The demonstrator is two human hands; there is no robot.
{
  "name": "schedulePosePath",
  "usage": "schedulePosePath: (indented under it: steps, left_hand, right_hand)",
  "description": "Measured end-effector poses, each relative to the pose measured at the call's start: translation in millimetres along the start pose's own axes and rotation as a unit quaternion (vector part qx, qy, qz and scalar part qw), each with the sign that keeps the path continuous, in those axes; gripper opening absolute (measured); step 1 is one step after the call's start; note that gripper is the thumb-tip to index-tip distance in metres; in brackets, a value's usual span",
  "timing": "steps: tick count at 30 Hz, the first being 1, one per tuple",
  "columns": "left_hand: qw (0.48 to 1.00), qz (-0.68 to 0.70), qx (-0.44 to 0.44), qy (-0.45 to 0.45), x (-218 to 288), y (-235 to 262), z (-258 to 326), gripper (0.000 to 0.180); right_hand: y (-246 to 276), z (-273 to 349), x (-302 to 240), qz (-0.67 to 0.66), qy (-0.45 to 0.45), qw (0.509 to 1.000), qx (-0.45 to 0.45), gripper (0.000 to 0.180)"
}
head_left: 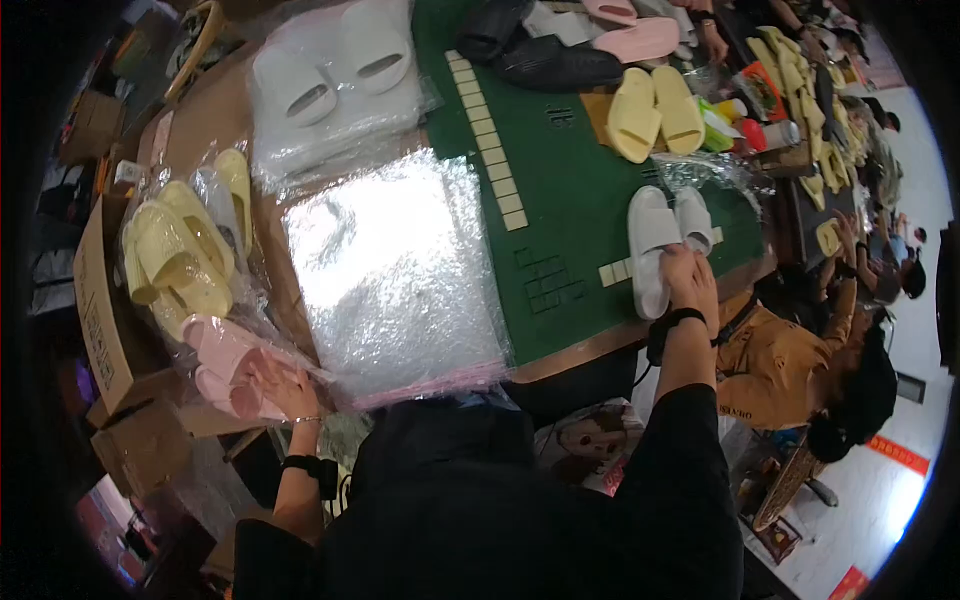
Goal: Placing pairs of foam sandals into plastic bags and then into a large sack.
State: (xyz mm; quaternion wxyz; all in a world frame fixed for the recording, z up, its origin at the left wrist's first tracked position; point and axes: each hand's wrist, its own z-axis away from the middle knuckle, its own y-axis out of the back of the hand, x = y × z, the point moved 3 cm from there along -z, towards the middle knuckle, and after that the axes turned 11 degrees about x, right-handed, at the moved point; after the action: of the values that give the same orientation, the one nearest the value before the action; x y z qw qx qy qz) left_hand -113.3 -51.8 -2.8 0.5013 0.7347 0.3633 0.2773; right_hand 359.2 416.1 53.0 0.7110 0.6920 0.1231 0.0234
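At the left, my left hand (288, 392) rests on a pair of pink slide slippers (225, 350) in a clear plastic bag, its fingers stretched out over them. Beyond them lie bagged pale yellow slippers (180, 250). On the right, my right hand (692, 280) is closed on a pair of white slippers (652, 225), with fingers by the straps; its fingertips are partly hidden. Between my hands lies a stack of shiny clear plastic bags (390, 270).
White slippers (380, 65) lie on more plastic bags at the back. A green mat (560, 210) covers the table, with black slippers (560, 65), pink slippers (640, 40) and yellow slippers (635, 115) on it. A cardboard box (100, 320) stands left. People work at the right.
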Motion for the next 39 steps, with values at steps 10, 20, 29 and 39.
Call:
schedulePosePath:
  steps: [10, 20, 29, 39]
  left_hand:
    - [0.946, 0.214, 0.099, 0.221, 3.0, -5.2, -1.9, 0.067]
    - [0.728, 0.210, 0.078, 0.648, -65.9, -28.6, -1.4, 0.113]
    - [0.778, 0.238, 0.057, 0.578, -223.0, -168.6, 63.7, 0.114]
    - [0.783, 0.221, -0.002, 0.581, -114.1, -24.8, 73.6, 0.099]
  right_hand:
    - [-6.2, 3.8, 3.3, -0.066, -0.100, 0.990, 0.081, 0.023]
    - [-121.5, 104.1, -24.0, -0.137, 0.143, 0.974, 0.112, 0.050]
    - [-143.7, 112.7, -28.5, -0.345, 0.039, 0.931, 0.114, 0.037]
    - [-132.0, 87.8, -69.2, 0.092, 0.056, 0.984, 0.142, 0.041]
